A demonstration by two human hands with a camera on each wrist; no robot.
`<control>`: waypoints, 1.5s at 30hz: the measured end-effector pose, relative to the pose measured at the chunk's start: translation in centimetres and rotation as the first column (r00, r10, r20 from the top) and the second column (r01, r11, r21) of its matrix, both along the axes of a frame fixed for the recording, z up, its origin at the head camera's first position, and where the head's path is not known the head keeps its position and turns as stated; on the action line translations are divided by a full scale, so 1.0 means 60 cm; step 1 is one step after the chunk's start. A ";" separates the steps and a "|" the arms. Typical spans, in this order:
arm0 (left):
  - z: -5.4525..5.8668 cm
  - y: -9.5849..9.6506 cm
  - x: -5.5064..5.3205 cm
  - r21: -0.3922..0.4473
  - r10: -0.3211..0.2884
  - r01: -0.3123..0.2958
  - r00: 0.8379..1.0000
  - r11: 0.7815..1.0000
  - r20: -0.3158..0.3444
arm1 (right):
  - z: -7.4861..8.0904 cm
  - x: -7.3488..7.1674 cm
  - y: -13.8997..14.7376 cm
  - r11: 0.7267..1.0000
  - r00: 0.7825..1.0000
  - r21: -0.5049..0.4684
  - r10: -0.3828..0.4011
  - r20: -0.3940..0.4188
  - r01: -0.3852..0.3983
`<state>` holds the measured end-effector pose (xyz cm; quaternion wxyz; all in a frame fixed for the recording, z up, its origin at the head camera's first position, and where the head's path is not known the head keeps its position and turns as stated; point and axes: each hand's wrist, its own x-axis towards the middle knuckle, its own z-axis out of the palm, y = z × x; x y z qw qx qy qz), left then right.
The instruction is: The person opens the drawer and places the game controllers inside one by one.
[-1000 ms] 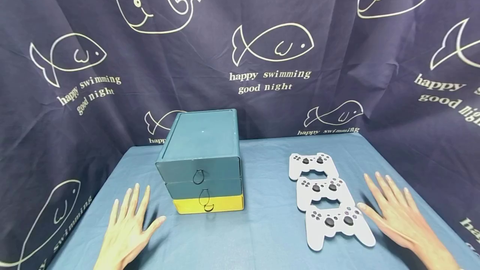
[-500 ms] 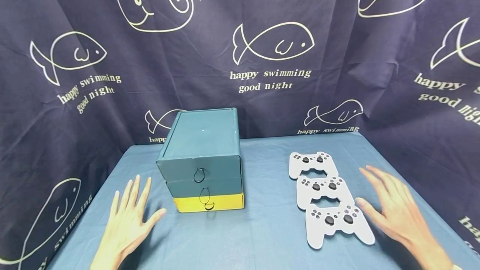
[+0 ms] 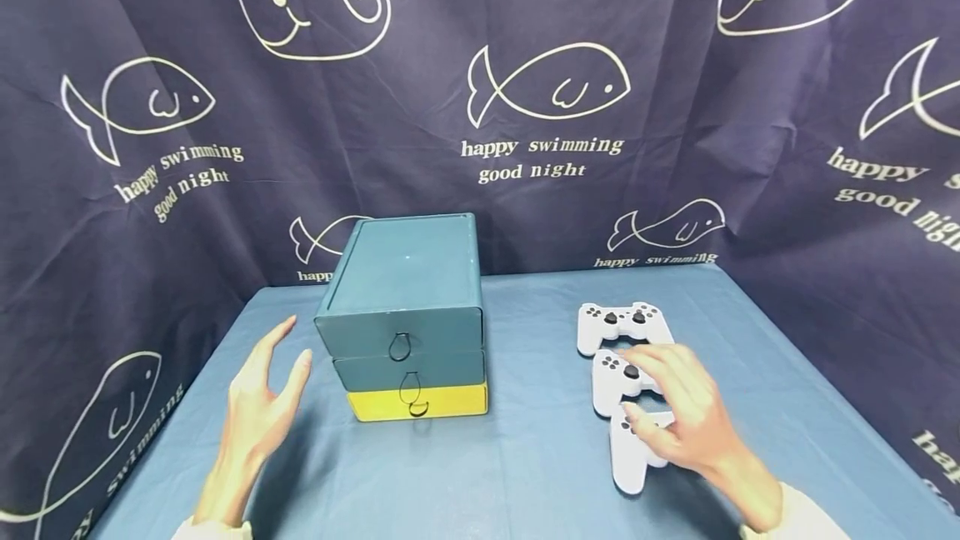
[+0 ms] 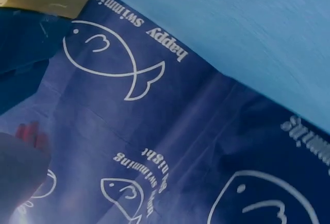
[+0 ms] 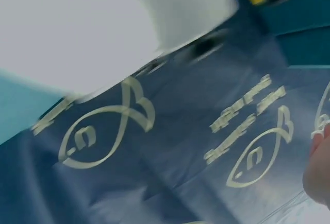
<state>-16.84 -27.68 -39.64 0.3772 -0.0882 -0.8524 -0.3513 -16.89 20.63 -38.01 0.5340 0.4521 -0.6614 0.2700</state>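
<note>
My right hand (image 3: 686, 411) hovers over the middle white game controller (image 3: 609, 382) and the front white game controller (image 3: 628, 452), hiding their right sides. Its thumb and fingers are spread apart, with nothing held between them. Behind these, a third white game controller (image 3: 626, 325) lies on the table. Blurred white controller shapes (image 5: 191, 18) fill the top of the right wrist view. My left hand (image 3: 258, 402) is raised left of the stacked drawer box (image 3: 405, 265), thumb and fingers apart and holding nothing. The box has teal drawers over a yellow drawer (image 3: 450, 402), each with a ring pull.
A blue cloth (image 3: 517, 457) covers the table. Dark blue curtains (image 3: 420, 107) with white fish and whale drawings rise behind and at both sides. The box stands left of the middle, close to the back curtain.
My right hand has moved left from beside the controllers to over them. My left hand has turned on its side, and its fingers have bent. Box and controllers stay put.
</note>
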 end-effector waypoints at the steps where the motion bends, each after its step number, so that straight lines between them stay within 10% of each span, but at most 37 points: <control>1: 0.002 0.002 -0.004 0.023 -0.020 0.021 0.999 1.000 -0.041 | -0.002 -0.002 -0.010 1.000 1.000 0.010 0.022 0.009 -0.022; 6: 0.012 0.009 -0.022 0.078 -0.098 0.112 0.981 0.991 -0.170 | -0.019 -0.010 -0.055 0.994 0.995 0.074 0.072 0.072 -0.078; 15: 0.030 0.017 -0.041 0.163 -0.204 0.238 0.957 0.957 -0.205 | -0.033 -0.014 -0.110 0.986 0.981 0.119 0.100 0.164 -0.120; 23: 0.064 0.051 -0.025 0.171 -0.230 0.281 0.936 0.944 -0.267 | -0.024 -0.018 -0.146 0.983 0.954 0.133 0.087 0.286 -0.129; 30: 0.043 0.035 -0.050 0.160 -0.240 0.299 0.920 0.941 -0.309 | -0.019 -0.019 -0.177 0.978 0.899 0.155 0.056 0.434 -0.136; 35: 0.033 0.023 -0.055 0.166 -0.242 0.293 0.932 0.942 -0.271 | -0.011 -0.022 -0.207 0.969 0.831 0.117 0.120 0.544 -0.217; 41: 0.034 0.021 -0.051 0.169 -0.241 0.277 0.948 0.946 -0.206 | 0.001 -0.019 -0.245 0.948 0.671 -0.012 0.234 0.704 -0.318; 45: 0.035 0.022 -0.049 0.164 -0.224 0.259 0.953 0.952 -0.203 | 0.002 -0.022 -0.269 0.939 0.623 -0.064 0.275 0.733 -0.339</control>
